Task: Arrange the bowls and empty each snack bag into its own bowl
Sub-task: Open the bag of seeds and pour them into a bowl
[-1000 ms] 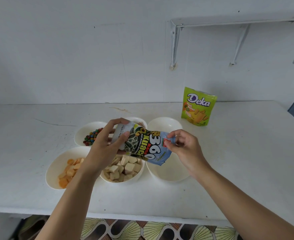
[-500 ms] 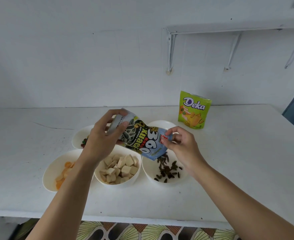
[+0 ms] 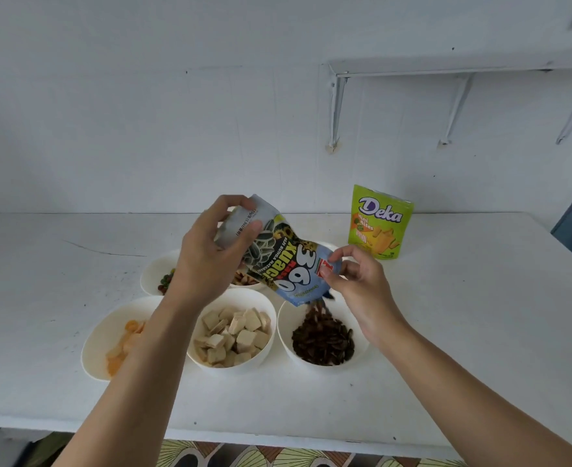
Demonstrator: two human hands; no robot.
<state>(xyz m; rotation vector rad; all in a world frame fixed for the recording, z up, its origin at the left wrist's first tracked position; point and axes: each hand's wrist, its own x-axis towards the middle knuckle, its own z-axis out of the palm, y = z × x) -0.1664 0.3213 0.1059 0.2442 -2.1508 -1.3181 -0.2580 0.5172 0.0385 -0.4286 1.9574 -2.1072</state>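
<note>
My left hand (image 3: 207, 261) grips the bottom end of a blue sunflower-seed bag (image 3: 288, 264), tipped mouth-down. My right hand (image 3: 358, 284) pinches the bag's open corner. Dark seeds stream from the mouth into the front right white bowl (image 3: 286, 332), which holds a heap of seeds (image 3: 323, 342). The front middle bowl (image 3: 267, 308) holds pale wafer cubes. Orange snacks lie in the front left bowl (image 3: 99, 338). Two rear bowls, one with coloured candies (image 3: 151, 274) and one with brown snacks (image 3: 244, 281), are partly hidden behind my left hand and the bag.
A green Deka snack bag (image 3: 380, 222) stands upright at the back right of the white table (image 3: 463, 332), near the wall. Another white bowl's rim (image 3: 331, 247) peeks out behind the seed bag. A bracketed shelf (image 3: 446, 67) hangs on the wall above.
The seed bag has been tipped up steeper, my left hand lifting its bottom end. Seeds have poured out, and the front right bowl went from empty to holding a heap.
</note>
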